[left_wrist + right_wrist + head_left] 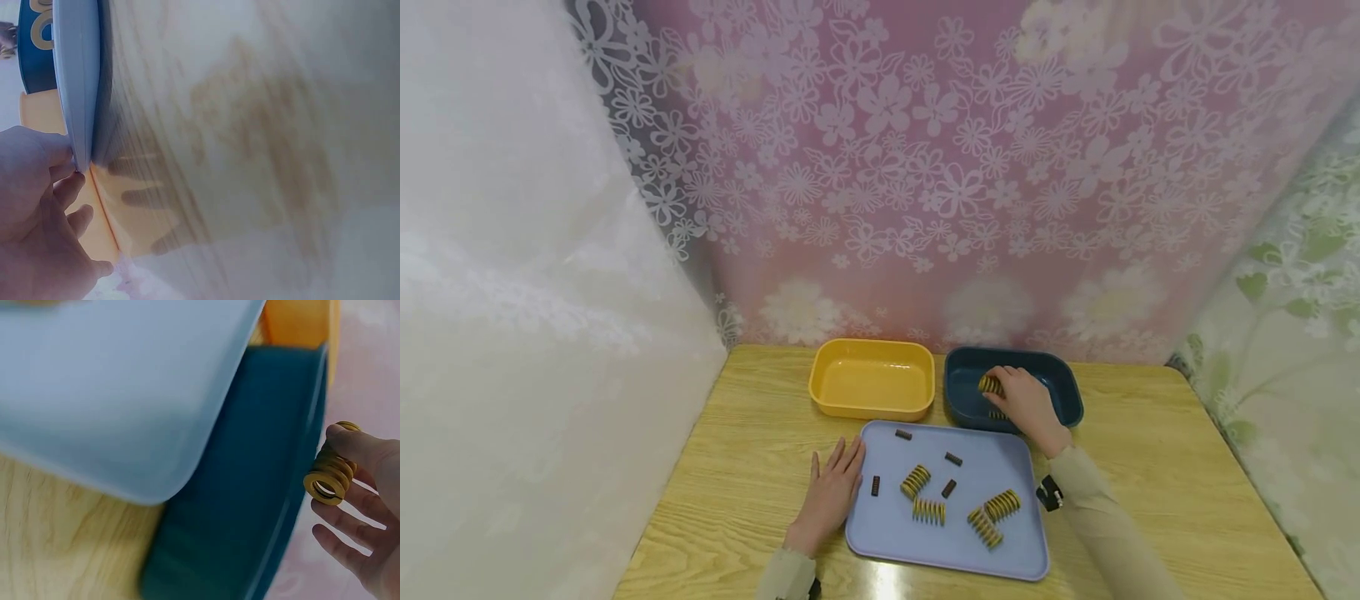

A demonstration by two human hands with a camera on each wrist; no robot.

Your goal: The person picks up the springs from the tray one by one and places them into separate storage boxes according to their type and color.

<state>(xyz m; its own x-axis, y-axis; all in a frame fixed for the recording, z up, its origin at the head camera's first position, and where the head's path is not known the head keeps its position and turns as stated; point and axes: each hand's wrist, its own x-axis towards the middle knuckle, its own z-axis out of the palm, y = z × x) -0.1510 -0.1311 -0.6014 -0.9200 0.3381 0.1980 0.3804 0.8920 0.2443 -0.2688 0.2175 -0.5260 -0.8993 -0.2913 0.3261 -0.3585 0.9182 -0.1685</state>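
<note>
My right hand is over the dark blue bin, pinching a yellow coil spring between thumb and fingers. In the right wrist view that spring shows its ringed end beyond the bin's rim. Inside the bin, partly hidden by the hand, lies another yellow spring. My left hand touches the left edge of the lavender tray, fingers extended; the left wrist view has its fingertips right at the rim. On the tray are several large yellow springs and several small dark springs.
A yellow bin stands behind the tray, left of the dark blue one. Everything rests on a wood-grain table. Floral curtains rise behind the table's back edge, and a white sheet hangs at the left.
</note>
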